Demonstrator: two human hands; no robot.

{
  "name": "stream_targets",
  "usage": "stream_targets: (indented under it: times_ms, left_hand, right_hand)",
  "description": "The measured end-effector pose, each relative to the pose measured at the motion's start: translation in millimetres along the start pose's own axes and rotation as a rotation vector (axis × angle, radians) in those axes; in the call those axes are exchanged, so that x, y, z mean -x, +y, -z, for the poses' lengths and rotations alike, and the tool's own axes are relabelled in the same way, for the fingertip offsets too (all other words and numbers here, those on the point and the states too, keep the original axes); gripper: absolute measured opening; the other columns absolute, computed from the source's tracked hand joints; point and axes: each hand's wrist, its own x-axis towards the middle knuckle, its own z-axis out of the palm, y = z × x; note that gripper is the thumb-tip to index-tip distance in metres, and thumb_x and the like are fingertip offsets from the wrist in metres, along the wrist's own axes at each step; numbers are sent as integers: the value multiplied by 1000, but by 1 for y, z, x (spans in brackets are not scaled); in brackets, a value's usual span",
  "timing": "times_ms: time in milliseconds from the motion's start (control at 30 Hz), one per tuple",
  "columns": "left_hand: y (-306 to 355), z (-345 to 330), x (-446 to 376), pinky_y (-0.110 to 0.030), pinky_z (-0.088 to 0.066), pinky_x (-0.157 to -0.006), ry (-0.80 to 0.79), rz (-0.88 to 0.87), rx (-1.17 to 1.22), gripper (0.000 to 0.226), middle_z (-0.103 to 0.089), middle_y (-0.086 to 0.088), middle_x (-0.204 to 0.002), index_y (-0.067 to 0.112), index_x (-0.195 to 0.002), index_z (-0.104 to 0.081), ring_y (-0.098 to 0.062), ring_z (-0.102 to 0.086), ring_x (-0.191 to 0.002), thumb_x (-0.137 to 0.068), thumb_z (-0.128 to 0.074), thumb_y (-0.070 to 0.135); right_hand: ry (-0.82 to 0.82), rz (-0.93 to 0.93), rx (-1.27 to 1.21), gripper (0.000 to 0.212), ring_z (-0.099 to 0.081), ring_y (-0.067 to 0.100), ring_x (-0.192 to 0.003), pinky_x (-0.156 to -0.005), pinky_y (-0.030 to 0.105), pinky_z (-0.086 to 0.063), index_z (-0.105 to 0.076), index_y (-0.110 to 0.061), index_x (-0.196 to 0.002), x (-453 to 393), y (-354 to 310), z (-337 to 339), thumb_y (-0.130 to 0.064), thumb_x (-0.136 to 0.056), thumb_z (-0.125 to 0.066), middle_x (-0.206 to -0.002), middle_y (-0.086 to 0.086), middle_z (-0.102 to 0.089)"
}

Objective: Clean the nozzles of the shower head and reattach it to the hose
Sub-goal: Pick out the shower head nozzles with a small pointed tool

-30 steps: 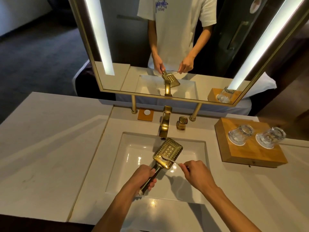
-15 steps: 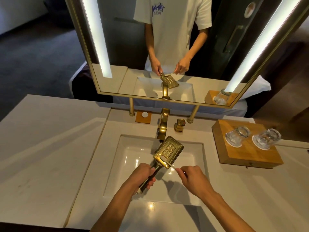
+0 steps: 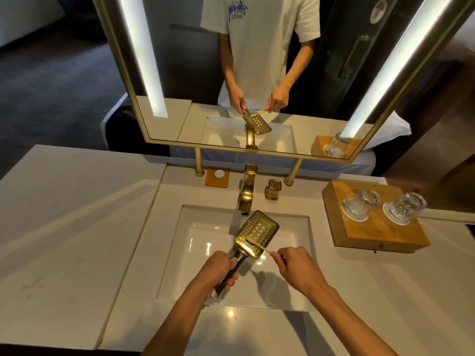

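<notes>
A gold square shower head (image 3: 259, 231) with rows of nozzles is held face up over the white sink basin (image 3: 195, 242). My left hand (image 3: 218, 269) grips its gold handle from below left. My right hand (image 3: 295, 269) pinches the handle of a small white toothbrush (image 3: 257, 245), whose bristles lie across the lower edge of the nozzle face. No hose is in view.
A gold faucet (image 3: 246, 192) and its gold knob (image 3: 273, 189) stand behind the basin. A wooden tray (image 3: 370, 235) with two upturned glasses sits at right. A small wooden coaster (image 3: 217, 177) lies at the back. A framed mirror (image 3: 180, 73) with light strips rises behind the counter.
The brush head has slid along the lower part of the nozzle face, and my right hand has shifted slightly with it. My left hand keeps the same grip on the handle.
</notes>
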Motion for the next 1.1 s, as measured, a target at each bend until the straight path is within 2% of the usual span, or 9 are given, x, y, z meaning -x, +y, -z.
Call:
stream_targets:
  times_ms: [100,233,300,400,533,700,867,967,1100]
  left_hand:
    - [0,6,-1,-29,-44,-49,1,-5,3,22,-64,-11,-65,3,-93,-59,-19,-54,-49,-101,-43,14]
    - [-2,2,2,-30,-44,-49,0,7,-15,22,-64,-10,-65,3,-93,-60,-19,-54,-48,-102,-43,15]
    - [-1,0,2,-30,-44,-48,-3,7,7,22,-63,-10,-65,2,-95,-59,-18,-54,-48,-102,-43,14]
    - [0,6,3,-29,-44,-49,5,10,-2,22,-62,-11,-67,2,-94,-59,-18,-53,-48,-103,-43,15]
    - [-2,0,5,-29,-45,-50,3,27,-16,24,-63,-11,-69,1,-99,-60,-17,-54,-49,-103,-43,17]
    - [-4,9,6,-29,-45,-49,2,14,-17,24,-63,-10,-68,2,-98,-61,-18,-55,-50,-103,-44,17]
    - [-7,4,5,-28,-44,-48,-12,12,30,22,-63,-9,-65,1,-98,-61,-17,-54,-48,-102,-45,15]
    - [-8,12,5,-28,-44,-46,-14,10,40,22,-63,-9,-64,1,-95,-62,-18,-54,-47,-102,-46,15]
    - [-11,11,5,-28,-44,-46,-4,17,41,22,-64,-8,-62,1,-95,-62,-18,-55,-47,-101,-46,14]
  right_hand:
    - [-35,33,-20,48,-53,14,-56,-52,27,-39,-61,-21,-70,6,-2,-7,-52,-100,-39,-63,-4,-58]
    - [9,-14,24,48,-51,13,-54,-50,27,-39,-59,-21,-68,0,4,3,-52,-99,-39,-62,-4,-57]
    - [-25,21,-22,48,-52,13,-55,-53,28,-41,-59,-20,-68,-1,-2,-1,-51,-100,-39,-62,-3,-57]
    - [-74,54,-32,48,-50,12,-54,-52,24,-35,-57,-21,-68,4,-2,-7,-51,-100,-38,-61,-4,-55]
    - [-45,-1,21,46,-48,12,-53,-48,24,-32,-52,-24,-64,-2,4,1,-50,-100,-40,-60,-4,-53]
    - [-78,60,-35,51,-51,14,-55,-53,28,-36,-59,-18,-68,4,2,-8,-51,-101,-38,-61,-3,-55]
    - [-31,36,-47,48,-46,12,-52,-50,27,-32,-48,-24,-60,2,-5,-5,-49,-100,-40,-56,-7,-48]
    - [-63,59,-74,48,-44,13,-51,-50,27,-31,-50,-23,-61,7,-6,-10,-50,-100,-40,-56,-6,-48]
    - [-21,32,11,47,-46,13,-54,-51,28,-33,-54,-22,-66,1,-6,-3,-49,-101,-39,-60,-4,-52]
